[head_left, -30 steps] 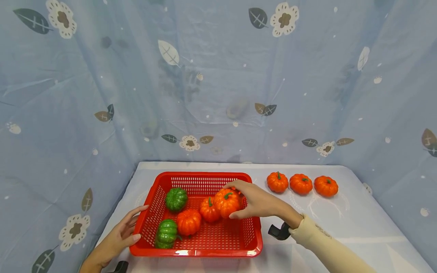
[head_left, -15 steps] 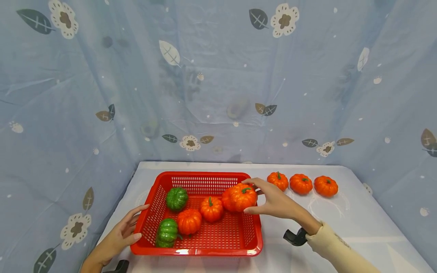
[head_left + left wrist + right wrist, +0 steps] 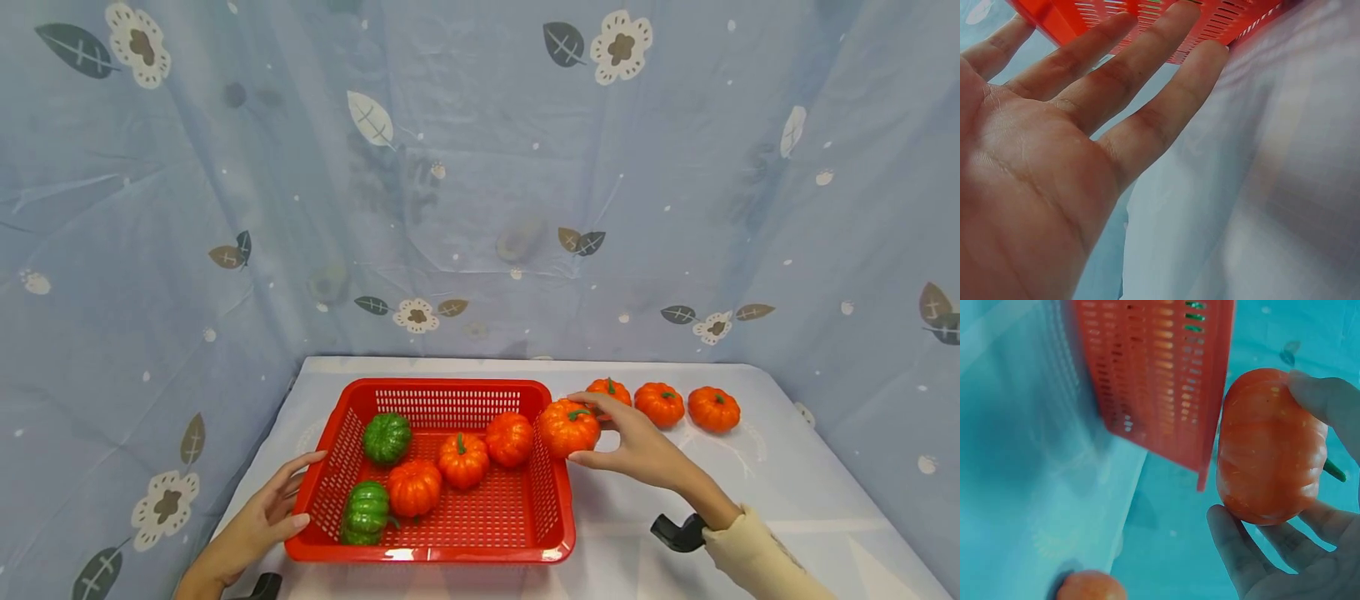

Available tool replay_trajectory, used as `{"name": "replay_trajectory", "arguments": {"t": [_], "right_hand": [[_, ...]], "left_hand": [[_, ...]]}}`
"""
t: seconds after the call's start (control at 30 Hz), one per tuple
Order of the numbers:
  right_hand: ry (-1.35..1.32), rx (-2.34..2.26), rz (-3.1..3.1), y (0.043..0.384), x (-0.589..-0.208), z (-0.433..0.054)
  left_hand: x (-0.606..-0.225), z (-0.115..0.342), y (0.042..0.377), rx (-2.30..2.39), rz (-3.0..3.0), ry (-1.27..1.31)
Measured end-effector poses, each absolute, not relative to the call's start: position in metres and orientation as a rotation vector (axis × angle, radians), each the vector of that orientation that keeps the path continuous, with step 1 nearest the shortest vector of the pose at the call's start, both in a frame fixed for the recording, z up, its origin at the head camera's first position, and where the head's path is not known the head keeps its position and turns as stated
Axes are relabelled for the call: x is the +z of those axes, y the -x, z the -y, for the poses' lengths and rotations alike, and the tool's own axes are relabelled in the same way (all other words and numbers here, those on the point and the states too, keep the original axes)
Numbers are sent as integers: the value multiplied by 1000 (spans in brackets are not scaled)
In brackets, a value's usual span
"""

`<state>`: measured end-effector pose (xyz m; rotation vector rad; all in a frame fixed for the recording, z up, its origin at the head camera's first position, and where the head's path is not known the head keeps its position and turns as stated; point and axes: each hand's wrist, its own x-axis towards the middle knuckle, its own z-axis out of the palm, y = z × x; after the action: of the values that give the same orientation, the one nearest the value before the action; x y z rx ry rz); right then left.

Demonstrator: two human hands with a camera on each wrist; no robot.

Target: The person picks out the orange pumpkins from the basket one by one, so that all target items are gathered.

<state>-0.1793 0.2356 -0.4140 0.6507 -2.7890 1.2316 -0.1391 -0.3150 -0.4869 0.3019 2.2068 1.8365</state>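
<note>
My right hand (image 3: 637, 442) grips an orange pumpkin (image 3: 566, 435) with a green stem over the right rim of the red plastic basket (image 3: 442, 556). From the right wrist view, the thumb is on one side of that pumpkin (image 3: 1269, 447) and fingers are on the other, close beside the basket wall (image 3: 1141, 375). My left hand (image 3: 264, 515) rests against the basket's left side, its fingers stretched out in the left wrist view. Inside the basket lie orange pumpkins, such as the one near the right wall (image 3: 510, 439), and two green pumpkins, one at the back (image 3: 387, 438) and one in front (image 3: 366, 512).
Three orange pumpkins stand in a row at the table's back right; the left one (image 3: 611, 388) is partly behind my right hand, beside the middle one (image 3: 660, 405) and the right one (image 3: 714, 410). A patterned blue curtain (image 3: 480, 183) rises behind the white table (image 3: 787, 483).
My right hand has lifted the orange pumpkin from inside the basket and carried it right, over the rim. Another orange pumpkin behind it now shows. The left hand has stayed in place.
</note>
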Motion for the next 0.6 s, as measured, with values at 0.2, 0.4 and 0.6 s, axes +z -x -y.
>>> {"name": "replay_trajectory", "arguments": {"t": [0.2,0.4,0.6], "right_hand": [[-555,1214,2774,175,-421,-252],[-497,1237,2743,173,-430,-269],[-430,1247,2763,170,-442,-284]], "left_hand": [[-487,315,139,1837,-2207,-297],[-488,315,139,1840,-2215,-305],[-490,316,139,1844,-2210,-300]]}}
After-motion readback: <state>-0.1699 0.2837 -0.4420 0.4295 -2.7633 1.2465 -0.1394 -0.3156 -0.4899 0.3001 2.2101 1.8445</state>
